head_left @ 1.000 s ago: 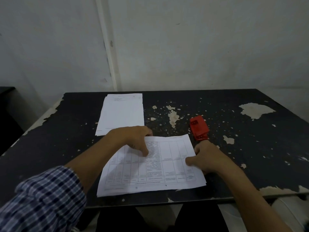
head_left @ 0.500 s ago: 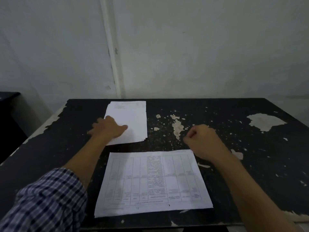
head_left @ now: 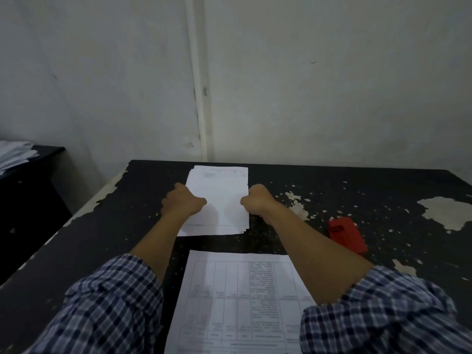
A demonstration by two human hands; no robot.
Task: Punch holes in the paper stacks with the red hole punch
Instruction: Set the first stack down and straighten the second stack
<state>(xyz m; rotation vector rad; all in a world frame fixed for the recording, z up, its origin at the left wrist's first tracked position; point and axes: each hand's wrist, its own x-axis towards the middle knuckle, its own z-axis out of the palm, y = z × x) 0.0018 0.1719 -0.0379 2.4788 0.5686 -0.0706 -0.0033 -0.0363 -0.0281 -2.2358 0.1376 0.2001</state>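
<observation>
At twelve o'clock on the table (head_left: 357,190), near its far edge, lies the far stack (head_left: 219,198), and both hands are on it. The left hand (head_left: 182,201) curls over the stack's left edge and the right hand (head_left: 258,201) over its right edge, thumbs pointing in across the top sheet. The fingers are folded round the edges, closed on the paper, though I cannot tell whether they reach under the sheets. Gripping both sides at once looks like a way to keep loose sheets square while the pile is lifted or drawn nearer; the lower sheets fan out a little at the near edge, so it probably needs squaring before punching.

The punch (head_left: 346,235) sits at about three o'clock from the stack, well apart from it, just right of the right forearm and untouched. Parked there, it is within easy reach of the right hand.

At six o'clock, close to the person, the printed stack (head_left: 237,300) lies flat between the two checked sleeves, apart from the far stack. From here I cannot make out any holes in it.
</observation>
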